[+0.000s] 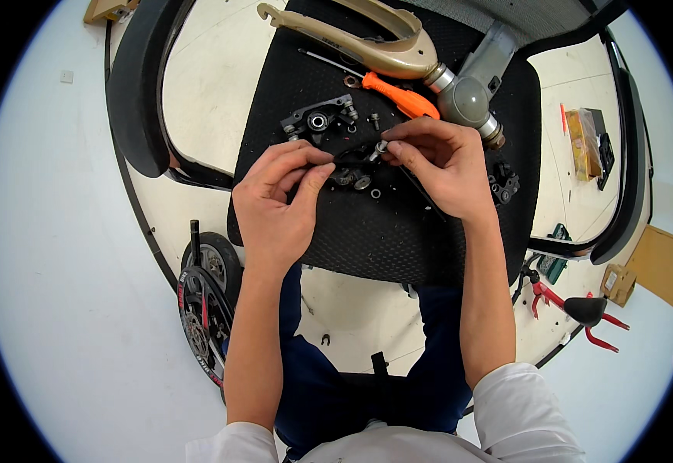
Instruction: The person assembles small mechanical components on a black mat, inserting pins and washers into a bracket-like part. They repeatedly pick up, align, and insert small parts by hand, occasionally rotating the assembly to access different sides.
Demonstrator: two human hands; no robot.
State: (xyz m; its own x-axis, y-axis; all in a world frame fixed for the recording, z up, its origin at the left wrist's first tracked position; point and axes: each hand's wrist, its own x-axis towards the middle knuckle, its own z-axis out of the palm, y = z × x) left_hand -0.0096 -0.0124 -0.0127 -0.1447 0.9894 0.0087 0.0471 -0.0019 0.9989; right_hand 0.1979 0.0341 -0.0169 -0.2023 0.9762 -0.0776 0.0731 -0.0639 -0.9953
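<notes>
My left hand (pixel 281 197) is closed, with thumb and forefinger pinching the end of a thin black part (pixel 349 162) whose kind I cannot make out. My right hand (pixel 446 166) pinches a small silver bolt-like fitting (pixel 379 150) close to the part's other end; I cannot tell whether the two touch. Under the right fingers a thin dark rod (pixel 427 199) slants down over the seat. Just beyond the left hand lies a black brake caliper (pixel 318 121). A small bolt (pixel 374 120) and a small ring (pixel 376 194) lie loose close by.
Beneath everything is a black chair seat (pixel 386 247). An orange-handled screwdriver (pixel 402 96), a beige bicycle fork (pixel 352 46), a grey metal tube joint (pixel 463 100) and another black caliper (pixel 504 185) lie on it. Armrests (pixel 142 92) flank it. Wheels (pixel 201 309) and a red frame part (pixel 556 297) are on the floor.
</notes>
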